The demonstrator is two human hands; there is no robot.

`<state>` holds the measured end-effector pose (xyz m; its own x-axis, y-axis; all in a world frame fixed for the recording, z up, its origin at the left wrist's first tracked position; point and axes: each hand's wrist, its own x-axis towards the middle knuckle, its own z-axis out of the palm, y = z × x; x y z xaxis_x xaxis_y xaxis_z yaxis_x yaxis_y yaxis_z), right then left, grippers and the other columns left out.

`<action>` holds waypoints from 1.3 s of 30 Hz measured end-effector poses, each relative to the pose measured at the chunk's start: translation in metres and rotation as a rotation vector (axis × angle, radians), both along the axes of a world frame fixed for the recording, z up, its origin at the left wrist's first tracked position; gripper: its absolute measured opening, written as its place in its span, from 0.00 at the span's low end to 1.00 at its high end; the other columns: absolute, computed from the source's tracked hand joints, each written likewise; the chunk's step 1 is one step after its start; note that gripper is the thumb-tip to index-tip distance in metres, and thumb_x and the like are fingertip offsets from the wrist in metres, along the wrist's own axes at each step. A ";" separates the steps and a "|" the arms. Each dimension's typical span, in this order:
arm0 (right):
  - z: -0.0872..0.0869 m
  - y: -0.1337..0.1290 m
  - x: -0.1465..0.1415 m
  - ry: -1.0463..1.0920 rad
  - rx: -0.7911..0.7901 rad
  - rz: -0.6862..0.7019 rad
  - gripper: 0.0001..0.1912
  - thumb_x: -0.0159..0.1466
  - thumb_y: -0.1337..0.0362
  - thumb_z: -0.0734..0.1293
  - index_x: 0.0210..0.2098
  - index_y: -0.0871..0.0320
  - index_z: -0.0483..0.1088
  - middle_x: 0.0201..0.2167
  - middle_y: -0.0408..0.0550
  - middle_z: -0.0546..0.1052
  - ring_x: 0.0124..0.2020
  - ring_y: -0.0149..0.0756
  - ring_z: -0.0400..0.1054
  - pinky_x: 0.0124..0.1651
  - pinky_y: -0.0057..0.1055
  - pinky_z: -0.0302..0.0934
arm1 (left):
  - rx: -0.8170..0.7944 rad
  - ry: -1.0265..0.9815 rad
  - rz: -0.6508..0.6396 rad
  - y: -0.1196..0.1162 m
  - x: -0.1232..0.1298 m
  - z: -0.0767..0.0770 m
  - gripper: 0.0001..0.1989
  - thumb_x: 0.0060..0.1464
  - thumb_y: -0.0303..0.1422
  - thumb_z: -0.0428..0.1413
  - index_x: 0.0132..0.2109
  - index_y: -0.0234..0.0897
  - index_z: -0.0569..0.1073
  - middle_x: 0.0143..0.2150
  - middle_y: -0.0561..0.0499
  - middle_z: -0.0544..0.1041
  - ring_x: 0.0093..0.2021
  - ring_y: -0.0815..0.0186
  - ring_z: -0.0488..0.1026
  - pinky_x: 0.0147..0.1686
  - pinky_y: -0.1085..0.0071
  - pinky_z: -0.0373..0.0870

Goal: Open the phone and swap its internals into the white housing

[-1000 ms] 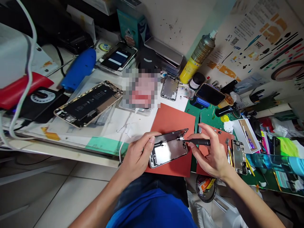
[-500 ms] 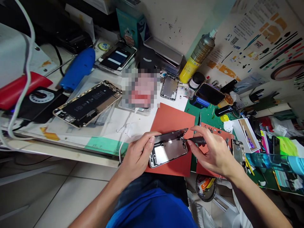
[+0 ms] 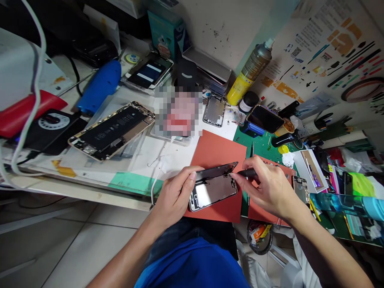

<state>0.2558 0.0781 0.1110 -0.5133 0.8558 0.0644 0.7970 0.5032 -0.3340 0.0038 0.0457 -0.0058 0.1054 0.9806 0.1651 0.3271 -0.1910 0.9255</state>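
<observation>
My left hand (image 3: 177, 196) is closed on the left end of an opened phone part (image 3: 213, 193), a silvery panel in a frame with a dark plate (image 3: 214, 171) tilted up along its far edge. It is held over a red-brown mat (image 3: 217, 148). In my right hand (image 3: 267, 186) is a dark, slim tool (image 3: 247, 173), pinched between thumb and fingers. The fingertips are at the right end of the phone part, close to its small connectors. What the tool's tip touches is too small to tell.
An opened phone (image 3: 112, 131) lies at left, near a blue-handled tool (image 3: 99, 86). Behind stand a yellow spray can (image 3: 249, 74) and a phone on a blue stand (image 3: 265, 119). A second red mat (image 3: 264, 208), a white box (image 3: 310, 171) and a clear bottle (image 3: 345, 206) are at right.
My right hand has shifted slightly left, its fingertips now closer to the right end of the phone part. The dark tool has moved with it. My left hand holds nearly the same place.
</observation>
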 end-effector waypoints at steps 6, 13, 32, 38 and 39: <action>0.001 0.002 -0.002 0.046 0.008 0.015 0.03 0.75 0.62 0.65 0.46 0.55 0.66 0.36 0.49 0.81 0.33 0.38 0.77 0.34 0.35 0.69 | -0.001 -0.005 0.004 -0.001 0.000 -0.004 0.17 0.77 0.38 0.46 0.56 0.41 0.79 0.33 0.56 0.80 0.26 0.70 0.71 0.30 0.73 0.66; 0.000 0.000 -0.002 0.051 0.007 -0.005 0.02 0.74 0.64 0.63 0.47 0.54 0.65 0.32 0.45 0.79 0.28 0.36 0.75 0.30 0.33 0.65 | -0.010 -0.024 -0.010 -0.002 0.000 -0.005 0.17 0.78 0.38 0.46 0.57 0.42 0.79 0.38 0.54 0.83 0.30 0.69 0.74 0.30 0.72 0.66; -0.012 -0.007 0.001 0.201 0.073 -0.175 0.04 0.74 0.62 0.67 0.46 0.53 0.67 0.35 0.46 0.82 0.29 0.34 0.78 0.27 0.29 0.68 | 0.331 -0.015 -0.069 0.016 0.005 0.005 0.12 0.73 0.27 0.53 0.58 0.39 0.77 0.53 0.47 0.84 0.55 0.64 0.81 0.55 0.66 0.77; -0.016 -0.014 0.010 0.605 -0.066 -0.507 0.12 0.70 0.56 0.75 0.44 0.53 0.70 0.30 0.41 0.77 0.25 0.32 0.73 0.25 0.29 0.67 | 0.370 -0.063 -0.120 0.015 0.005 -0.002 0.12 0.69 0.24 0.59 0.55 0.41 0.80 0.57 0.44 0.83 0.56 0.61 0.81 0.56 0.61 0.78; -0.018 -0.015 0.011 0.690 -0.127 -0.544 0.12 0.70 0.56 0.75 0.44 0.52 0.70 0.27 0.40 0.76 0.23 0.32 0.72 0.24 0.29 0.66 | 0.368 -0.062 -0.121 0.015 0.005 -0.003 0.11 0.69 0.25 0.60 0.54 0.41 0.80 0.57 0.44 0.83 0.57 0.61 0.81 0.56 0.61 0.79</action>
